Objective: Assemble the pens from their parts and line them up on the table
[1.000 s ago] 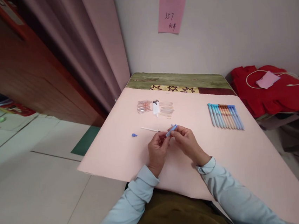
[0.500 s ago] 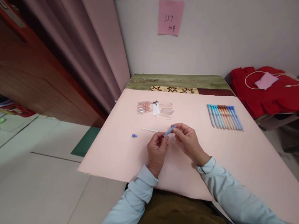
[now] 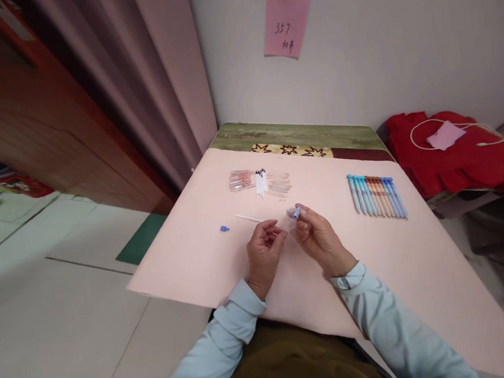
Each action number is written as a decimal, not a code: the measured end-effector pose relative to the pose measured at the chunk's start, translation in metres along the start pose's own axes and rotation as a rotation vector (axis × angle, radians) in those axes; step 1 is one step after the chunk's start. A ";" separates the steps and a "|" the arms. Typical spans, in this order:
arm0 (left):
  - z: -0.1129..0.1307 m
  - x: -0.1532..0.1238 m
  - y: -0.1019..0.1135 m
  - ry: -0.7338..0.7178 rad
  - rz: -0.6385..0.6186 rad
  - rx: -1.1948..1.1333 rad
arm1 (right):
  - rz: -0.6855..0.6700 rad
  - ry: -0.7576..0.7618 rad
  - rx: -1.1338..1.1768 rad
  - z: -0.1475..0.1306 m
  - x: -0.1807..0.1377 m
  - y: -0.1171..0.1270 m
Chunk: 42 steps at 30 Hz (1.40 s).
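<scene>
Between thumb and fingers, my right hand (image 3: pixel 324 244) grips a blue pen barrel (image 3: pixel 296 213), tilted, with one end toward me. My left hand (image 3: pixel 262 256) is closed in a pinch just left of it, apart from the barrel. What its fingertips hold, if anything, is too small to make out. A white pen refill (image 3: pixel 248 218) lies on the table beyond my left hand, its right end hidden behind the fingers. Farther left rests a small blue pen top (image 3: pixel 224 228).
Clear pen tubes (image 3: pixel 241 180), white refills with black tips (image 3: pixel 261 184) and pale tubes (image 3: pixel 279 184) lie grouped at the back. On the right is a row of blue, brown and turquoise pens (image 3: pixel 377 197). Red cloth (image 3: pixel 446 164) lies beyond the pink-covered table (image 3: pixel 188 266).
My hands have parted slightly. The left fingers have come off the blue barrel, which stays in my right hand and is now turned with its end toward me.
</scene>
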<state>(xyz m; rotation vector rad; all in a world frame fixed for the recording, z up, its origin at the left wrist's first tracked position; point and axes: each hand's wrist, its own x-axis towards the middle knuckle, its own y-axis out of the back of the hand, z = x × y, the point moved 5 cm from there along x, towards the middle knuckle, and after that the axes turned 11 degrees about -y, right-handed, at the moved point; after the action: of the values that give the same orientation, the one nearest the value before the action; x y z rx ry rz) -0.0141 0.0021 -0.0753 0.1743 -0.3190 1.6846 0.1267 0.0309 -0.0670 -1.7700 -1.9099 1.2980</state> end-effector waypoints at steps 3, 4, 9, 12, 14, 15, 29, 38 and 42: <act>-0.001 0.001 0.000 0.005 -0.003 0.008 | -0.024 -0.096 0.147 0.001 0.003 0.003; -0.001 0.001 0.000 0.004 -0.003 0.009 | -0.033 -0.125 0.193 0.001 0.004 0.005; -0.003 0.003 0.001 -0.009 0.001 0.036 | -0.086 -0.176 0.297 -0.002 0.008 0.009; -0.002 0.003 0.001 -0.013 -0.004 0.050 | -0.082 -0.160 0.301 -0.007 0.007 0.008; -0.002 0.004 0.001 -0.006 -0.007 0.056 | -0.065 -0.156 0.323 -0.009 0.006 0.007; -0.001 0.004 0.001 -0.002 -0.006 0.057 | -0.056 -0.153 0.339 -0.010 0.005 0.006; 0.001 0.004 0.008 -0.100 0.097 0.118 | 0.329 0.651 -0.764 -0.027 -0.021 -0.004; 0.005 0.003 0.017 -0.172 0.181 0.192 | 0.445 0.838 -1.573 -0.014 -0.018 -0.009; 0.004 0.003 0.016 -0.163 0.174 0.177 | 0.514 0.925 -1.574 -0.016 -0.018 -0.006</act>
<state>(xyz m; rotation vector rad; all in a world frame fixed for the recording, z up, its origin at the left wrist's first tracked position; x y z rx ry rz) -0.0303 0.0014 -0.0721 0.4270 -0.3135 1.8755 0.1383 0.0232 -0.0465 -2.6680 -1.7791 -1.4064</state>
